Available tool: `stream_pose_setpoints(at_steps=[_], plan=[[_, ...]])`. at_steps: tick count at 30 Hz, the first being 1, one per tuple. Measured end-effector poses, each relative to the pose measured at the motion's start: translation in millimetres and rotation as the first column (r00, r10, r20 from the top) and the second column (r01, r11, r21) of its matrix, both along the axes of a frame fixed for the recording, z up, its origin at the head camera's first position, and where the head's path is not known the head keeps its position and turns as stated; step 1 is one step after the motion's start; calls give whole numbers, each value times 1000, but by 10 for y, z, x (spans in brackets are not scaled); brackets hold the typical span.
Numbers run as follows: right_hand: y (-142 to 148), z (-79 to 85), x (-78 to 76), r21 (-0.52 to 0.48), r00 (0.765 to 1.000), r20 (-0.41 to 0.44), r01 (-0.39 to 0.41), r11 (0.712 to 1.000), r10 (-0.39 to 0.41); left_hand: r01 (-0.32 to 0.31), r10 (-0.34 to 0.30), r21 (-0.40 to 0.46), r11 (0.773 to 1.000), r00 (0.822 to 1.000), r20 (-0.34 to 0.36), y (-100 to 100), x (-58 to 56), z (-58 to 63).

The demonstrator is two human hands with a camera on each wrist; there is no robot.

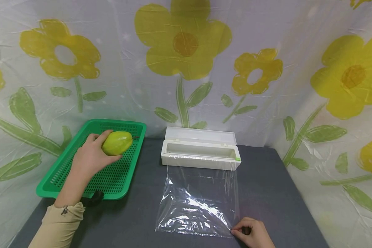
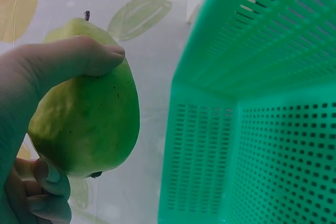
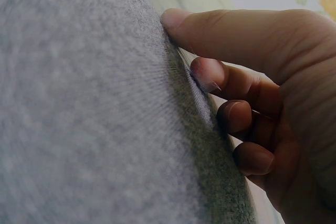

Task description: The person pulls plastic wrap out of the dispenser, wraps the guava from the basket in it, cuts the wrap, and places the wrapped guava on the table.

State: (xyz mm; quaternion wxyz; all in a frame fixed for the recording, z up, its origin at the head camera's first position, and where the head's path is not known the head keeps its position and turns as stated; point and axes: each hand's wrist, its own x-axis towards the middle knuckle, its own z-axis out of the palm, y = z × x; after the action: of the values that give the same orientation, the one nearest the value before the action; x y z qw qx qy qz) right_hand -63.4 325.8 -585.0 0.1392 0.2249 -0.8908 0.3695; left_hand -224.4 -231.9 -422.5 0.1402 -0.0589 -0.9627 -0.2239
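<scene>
A yellow-green pear [image 1: 117, 143] is gripped by my left hand [image 1: 91, 155] over the green basket [image 1: 124, 191]. The left wrist view shows the thumb across the pear [image 2: 97, 114], with its stem at the top and the other fingers curled below. A sheet of cling film [image 1: 201, 203] stretches toward me from the white dispenser box [image 1: 201, 162], whose lid stands raised. At the sheet's near right corner, my right hand [image 1: 251, 231] pinches the film between thumb and index finger. The right wrist view has those fingertips [image 3: 176, 22] close against the dark grey cloth.
Dark grey cloth [image 1: 266, 193] covers the table. Behind it and along both sides hangs a white curtain [image 1: 127, 86] printed with yellow flowers. The basket stands at the left and the dispenser at the back middle. A black strap [image 1: 96, 198] sits at my left wrist.
</scene>
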Motion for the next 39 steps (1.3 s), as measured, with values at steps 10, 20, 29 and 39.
stream_pose_setpoints(at_steps=[10, 20, 29, 39], plan=[[16, -20, -21, 11, 1000, 1, -4, 1000, 4, -3, 3, 6, 1000, 1000, 10, 39, 65, 11], [25, -22, -2, 5, 999, 42, 9, 1000, -9, 5, -4, 22, 1000, 999, -35, 86, 141, 32], [24, -37, 2, -14, 999, 51, 13, 1000, -12, -7, 7, 21, 1000, 1000, 0, 143, 169, 15], [7, -29, -12, -21, 1000, -4, 15, 1000, -15, -21, 21, 28, 999, 1000, 9, 209, 194, 41]])
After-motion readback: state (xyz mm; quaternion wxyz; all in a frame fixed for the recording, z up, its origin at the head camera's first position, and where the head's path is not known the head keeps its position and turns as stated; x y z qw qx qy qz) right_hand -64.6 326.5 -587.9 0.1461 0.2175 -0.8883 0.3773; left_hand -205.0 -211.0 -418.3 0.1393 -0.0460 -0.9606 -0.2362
